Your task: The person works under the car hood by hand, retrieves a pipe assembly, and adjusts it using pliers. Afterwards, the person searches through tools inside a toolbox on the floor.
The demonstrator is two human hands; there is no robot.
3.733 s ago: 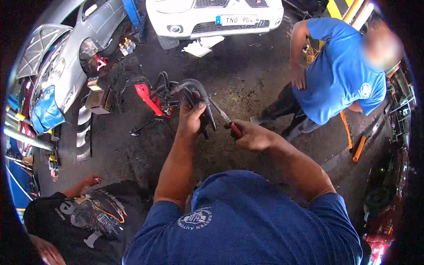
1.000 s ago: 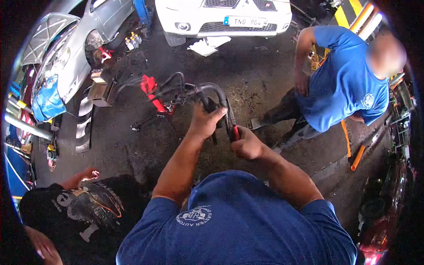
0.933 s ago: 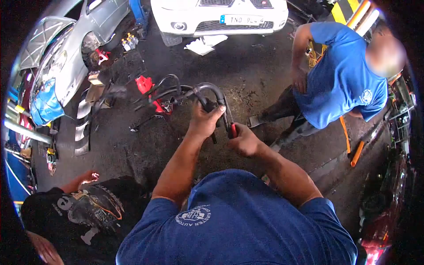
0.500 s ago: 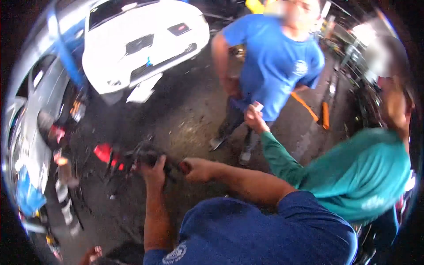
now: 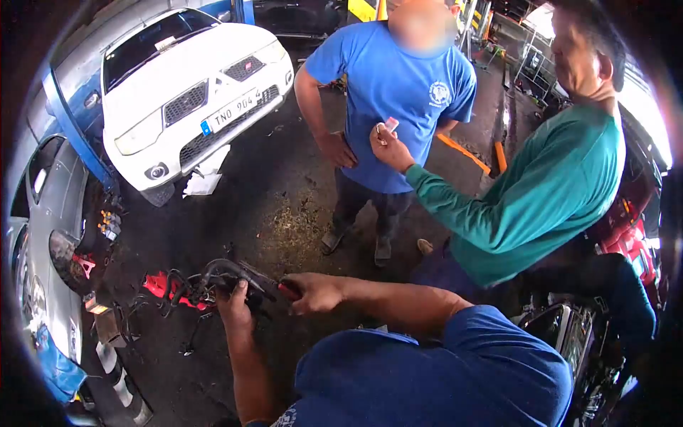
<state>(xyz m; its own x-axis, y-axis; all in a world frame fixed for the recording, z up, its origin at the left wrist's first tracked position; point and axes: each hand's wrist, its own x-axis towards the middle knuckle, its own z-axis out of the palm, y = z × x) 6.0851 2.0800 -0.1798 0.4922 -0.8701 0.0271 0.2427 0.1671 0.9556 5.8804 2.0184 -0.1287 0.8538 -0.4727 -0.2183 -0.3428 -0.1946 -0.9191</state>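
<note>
My left hand (image 5: 236,302) is closed around a bundle of black hoses (image 5: 224,269), its thumb pressed on top. In my right hand (image 5: 315,293) is a red-handled tool (image 5: 289,291), whose metal end points up and left beside the hoses. The exact tool type is hard to make out. Beyond my left hand, more black hose loops hang in front of a red object (image 5: 158,285) near the floor.
A white car (image 5: 192,92) stands ahead at the left, a grey car (image 5: 53,235) at the far left. One person in a blue shirt (image 5: 388,92) faces me. A person in a green shirt (image 5: 548,192) at the right holds up a small item. An engine part (image 5: 569,334) is lower right.
The view has swung right, bringing the person in green into sight. Both my hands keep their holds on the hoses and the tool, whose metal end now shows beside the hoses.
</note>
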